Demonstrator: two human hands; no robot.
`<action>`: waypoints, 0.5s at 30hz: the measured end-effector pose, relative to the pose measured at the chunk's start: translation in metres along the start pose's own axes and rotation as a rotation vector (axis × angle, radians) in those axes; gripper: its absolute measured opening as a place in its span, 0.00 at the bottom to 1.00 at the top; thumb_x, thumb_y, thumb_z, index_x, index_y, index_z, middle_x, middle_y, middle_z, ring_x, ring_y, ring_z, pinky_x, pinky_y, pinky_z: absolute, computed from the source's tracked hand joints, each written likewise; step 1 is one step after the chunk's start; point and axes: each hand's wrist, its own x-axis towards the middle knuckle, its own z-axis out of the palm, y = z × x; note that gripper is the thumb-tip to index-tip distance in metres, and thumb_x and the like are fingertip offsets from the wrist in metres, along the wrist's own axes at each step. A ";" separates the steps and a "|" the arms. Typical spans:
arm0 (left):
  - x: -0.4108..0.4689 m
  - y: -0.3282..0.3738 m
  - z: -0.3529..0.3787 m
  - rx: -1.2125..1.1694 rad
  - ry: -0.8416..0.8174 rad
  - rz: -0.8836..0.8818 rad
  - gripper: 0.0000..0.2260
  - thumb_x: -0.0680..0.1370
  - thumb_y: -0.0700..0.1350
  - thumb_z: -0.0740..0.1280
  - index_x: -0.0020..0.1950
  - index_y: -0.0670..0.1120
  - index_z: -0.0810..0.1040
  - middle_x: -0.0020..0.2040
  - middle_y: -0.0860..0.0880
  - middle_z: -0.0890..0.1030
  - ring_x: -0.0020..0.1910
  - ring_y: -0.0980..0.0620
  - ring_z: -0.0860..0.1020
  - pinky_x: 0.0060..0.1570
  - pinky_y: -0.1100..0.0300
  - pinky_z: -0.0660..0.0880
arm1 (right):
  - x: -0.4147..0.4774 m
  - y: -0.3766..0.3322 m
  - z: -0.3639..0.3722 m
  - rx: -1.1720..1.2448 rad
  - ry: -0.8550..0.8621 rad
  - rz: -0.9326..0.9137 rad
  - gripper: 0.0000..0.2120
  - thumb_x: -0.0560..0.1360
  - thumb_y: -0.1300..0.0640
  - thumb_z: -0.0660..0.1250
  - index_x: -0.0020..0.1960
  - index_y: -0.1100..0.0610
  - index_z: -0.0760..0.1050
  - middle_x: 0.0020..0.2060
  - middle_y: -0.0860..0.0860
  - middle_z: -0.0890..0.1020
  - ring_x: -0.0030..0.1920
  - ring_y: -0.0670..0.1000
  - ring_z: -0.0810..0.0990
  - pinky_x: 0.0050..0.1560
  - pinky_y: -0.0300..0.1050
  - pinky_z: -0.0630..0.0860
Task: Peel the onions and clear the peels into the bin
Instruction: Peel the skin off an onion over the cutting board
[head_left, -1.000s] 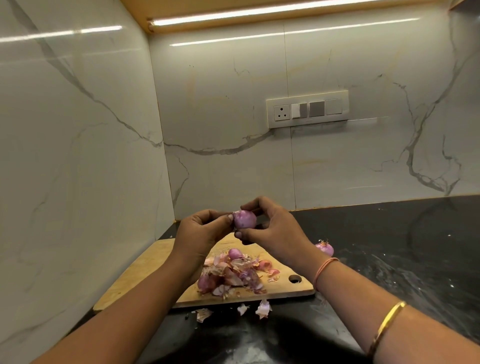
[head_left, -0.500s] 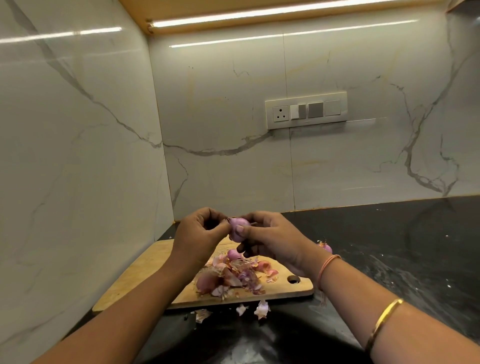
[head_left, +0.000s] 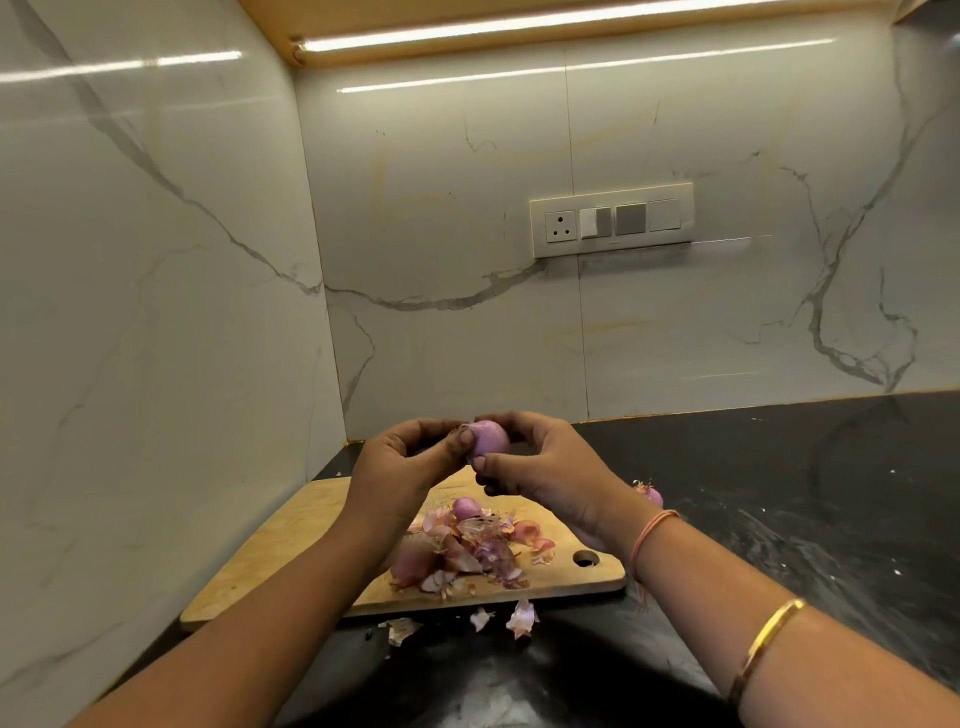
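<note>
While both sets of fingers pinch the small onion, left hand and right hand hold it up over the cutting board and its peels. So it's mid-peel, I'd say. Next move: tug that loose skin off gently. No bin in sight.
</note>
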 end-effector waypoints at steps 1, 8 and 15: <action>0.000 0.001 0.001 -0.039 0.009 -0.016 0.13 0.64 0.46 0.70 0.46 0.44 0.81 0.44 0.45 0.84 0.47 0.49 0.82 0.47 0.59 0.79 | 0.000 0.000 0.001 -0.030 0.007 -0.018 0.18 0.72 0.67 0.70 0.60 0.58 0.75 0.55 0.58 0.79 0.45 0.53 0.81 0.45 0.41 0.80; 0.002 0.006 -0.001 -0.088 0.063 -0.022 0.04 0.71 0.37 0.68 0.41 0.44 0.81 0.39 0.44 0.83 0.45 0.46 0.81 0.46 0.59 0.79 | -0.001 -0.004 0.004 -0.105 0.023 -0.095 0.19 0.71 0.66 0.71 0.60 0.56 0.72 0.55 0.56 0.78 0.45 0.53 0.82 0.46 0.42 0.81; 0.002 0.004 0.000 0.224 0.108 0.101 0.05 0.72 0.37 0.69 0.38 0.46 0.79 0.37 0.47 0.81 0.41 0.48 0.80 0.44 0.58 0.78 | -0.001 -0.002 0.004 -0.114 0.015 -0.082 0.16 0.70 0.68 0.72 0.55 0.62 0.73 0.50 0.60 0.81 0.43 0.54 0.82 0.44 0.44 0.81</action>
